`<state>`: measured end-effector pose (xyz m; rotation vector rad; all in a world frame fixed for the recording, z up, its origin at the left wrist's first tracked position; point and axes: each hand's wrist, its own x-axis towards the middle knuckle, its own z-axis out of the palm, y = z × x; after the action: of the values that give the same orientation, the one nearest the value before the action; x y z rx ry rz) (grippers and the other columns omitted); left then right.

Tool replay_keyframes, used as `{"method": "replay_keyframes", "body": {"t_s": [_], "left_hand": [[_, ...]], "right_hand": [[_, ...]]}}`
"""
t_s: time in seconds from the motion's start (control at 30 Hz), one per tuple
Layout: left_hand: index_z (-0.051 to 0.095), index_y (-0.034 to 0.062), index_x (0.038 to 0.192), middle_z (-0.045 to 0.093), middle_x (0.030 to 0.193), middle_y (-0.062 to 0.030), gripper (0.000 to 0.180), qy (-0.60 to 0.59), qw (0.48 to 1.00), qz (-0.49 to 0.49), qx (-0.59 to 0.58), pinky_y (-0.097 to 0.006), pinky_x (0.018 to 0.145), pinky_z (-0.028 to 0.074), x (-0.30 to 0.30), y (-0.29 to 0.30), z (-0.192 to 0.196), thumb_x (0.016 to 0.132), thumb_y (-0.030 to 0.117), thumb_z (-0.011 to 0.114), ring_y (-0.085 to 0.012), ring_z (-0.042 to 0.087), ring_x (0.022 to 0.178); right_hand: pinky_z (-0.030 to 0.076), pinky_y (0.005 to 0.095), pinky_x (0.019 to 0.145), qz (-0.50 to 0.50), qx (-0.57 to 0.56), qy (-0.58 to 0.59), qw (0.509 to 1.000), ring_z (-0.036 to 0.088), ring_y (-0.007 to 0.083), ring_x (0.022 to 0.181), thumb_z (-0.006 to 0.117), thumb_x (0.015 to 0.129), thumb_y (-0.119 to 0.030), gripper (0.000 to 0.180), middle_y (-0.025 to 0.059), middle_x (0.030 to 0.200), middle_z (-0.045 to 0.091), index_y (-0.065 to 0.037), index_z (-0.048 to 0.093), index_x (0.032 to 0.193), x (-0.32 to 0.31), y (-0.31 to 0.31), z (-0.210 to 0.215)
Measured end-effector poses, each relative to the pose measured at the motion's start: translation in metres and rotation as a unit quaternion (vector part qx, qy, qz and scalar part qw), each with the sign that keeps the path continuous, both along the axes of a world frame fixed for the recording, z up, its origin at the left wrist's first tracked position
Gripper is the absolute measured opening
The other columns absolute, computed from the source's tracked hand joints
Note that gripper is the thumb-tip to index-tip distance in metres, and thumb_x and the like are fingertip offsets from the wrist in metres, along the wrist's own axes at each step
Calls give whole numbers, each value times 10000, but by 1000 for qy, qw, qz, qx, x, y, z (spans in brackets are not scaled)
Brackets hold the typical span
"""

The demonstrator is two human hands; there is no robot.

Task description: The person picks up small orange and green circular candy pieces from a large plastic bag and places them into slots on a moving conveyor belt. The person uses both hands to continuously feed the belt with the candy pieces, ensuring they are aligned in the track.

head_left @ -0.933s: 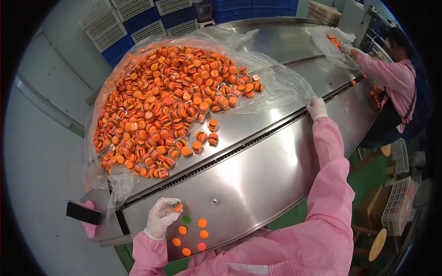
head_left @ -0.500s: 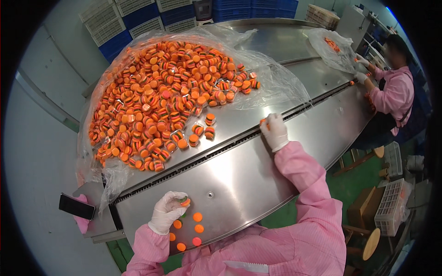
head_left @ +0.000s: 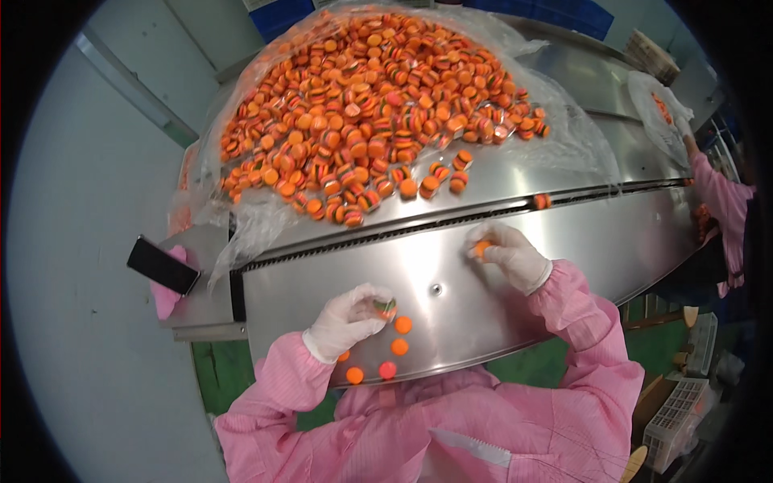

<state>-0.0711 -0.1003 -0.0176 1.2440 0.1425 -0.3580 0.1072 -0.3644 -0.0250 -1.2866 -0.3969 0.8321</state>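
Observation:
My left hand [head_left: 348, 324], in a white glove, pinches a small burger-shaped candy [head_left: 386, 308] with green and orange layers. Part of that candy is hidden by the fingers. Below and beside it lie loose orange discs [head_left: 399, 346] and one pinkish-red disc [head_left: 388, 370], near the table's front edge. Further right, my gloved right hand [head_left: 515, 258] is closed around an orange piece [head_left: 481, 248], mostly covered by the fingers, just in front of the slotted channel. One layered candy [head_left: 542, 201] sits in that channel, beyond the right hand and apart from it.
A large heap of layered candies [head_left: 354, 113] lies on clear plastic sheeting [head_left: 580, 137] behind the channel [head_left: 386, 233]. At the left end a black phone [head_left: 163, 266] rests on a pink cloth. A co-worker's pink sleeve [head_left: 717, 185] reaches toward another plastic bag [head_left: 656, 105] at far right.
My right hand has drawn back from the channel toward me, and a layered candy now shows in the channel there. My left hand still holds its candy. The whole view has shifted.

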Motion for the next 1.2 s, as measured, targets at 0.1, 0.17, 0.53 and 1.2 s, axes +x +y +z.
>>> {"method": "replay_keyframes", "body": {"t_s": [0.1, 0.17, 0.53, 1.2], "left_hand": [[515, 13, 1083, 500, 1163, -99, 376, -58, 997, 1, -42, -293, 866, 437, -5, -1, -1, 733, -90, 605, -165, 506, 1055], [512, 8, 1079, 493, 1174, -109, 366, -77, 994, 8, -82, -307, 873, 442, -9, -4, -5, 738, -71, 620, -184, 505, 1069], [468, 57, 1125, 496, 1144, -53, 402, -80, 977, -7, -197, -281, 911, 407, -20, -1, 4, 763, -55, 602, -151, 482, 1081], [330, -39, 1281, 469, 1219, -137, 502, 20, 960, 77, -267, -351, 934, 435, -19, -5, 0, 837, 64, 539, -239, 476, 1140]], "right_hand": [[445, 289, 821, 49, 4, 31, 998, 548, 162, 921, 524, 793, 24, 234, 95, 995, 537, 8, 502, 1026, -42, 39, 37], [453, 288, 809, 37, 37, -36, 998, 556, 169, 904, 530, 793, 32, 219, 96, 988, 549, 5, 525, 1010, -60, 58, 36], [489, 301, 639, -36, 33, -579, 813, 585, 237, 781, 622, 668, 30, 294, 80, 868, 589, -34, 604, 954, -83, 84, 14], [464, 346, 697, 77, 59, -584, 806, 561, 273, 812, 691, 685, -114, 416, 111, 940, 586, 1, 554, 1060, -82, 91, 9]]}}
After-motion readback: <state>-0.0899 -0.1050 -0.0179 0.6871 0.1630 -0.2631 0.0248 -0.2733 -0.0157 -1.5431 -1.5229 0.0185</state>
